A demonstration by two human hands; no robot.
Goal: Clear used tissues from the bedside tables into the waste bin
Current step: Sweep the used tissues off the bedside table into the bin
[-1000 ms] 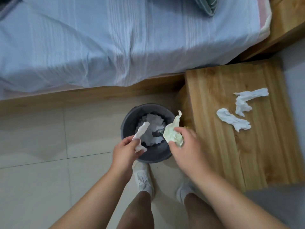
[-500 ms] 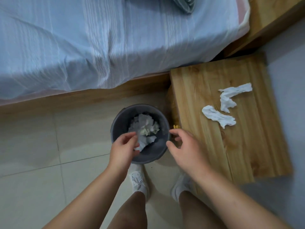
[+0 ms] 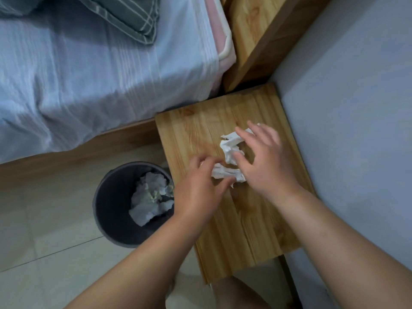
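Two crumpled white tissues lie on the wooden bedside table [image 3: 245,233]. My left hand [image 3: 198,188] curls its fingers and thumb around the left end of the near tissue [image 3: 226,172]. My right hand [image 3: 267,159] hovers with fingers spread over the far tissue [image 3: 229,144], its thumb touching it. On the floor to the left of the table stands the dark grey waste bin [image 3: 104,204], with several crumpled tissues [image 3: 149,197] inside.
The bed with its pale blue sheet [image 3: 89,74] and a green checked pillow [image 3: 127,16] fills the upper left. A wooden headboard [image 3: 252,32] stands behind the table. A grey wall [image 3: 356,130] borders the table's right side. My legs are below, on the tiled floor [image 3: 44,253].
Both hands let their tissues drop into the bin, then moved right onto the bedside table. The left hand now grips the near tissue and the right hand is over the far one.
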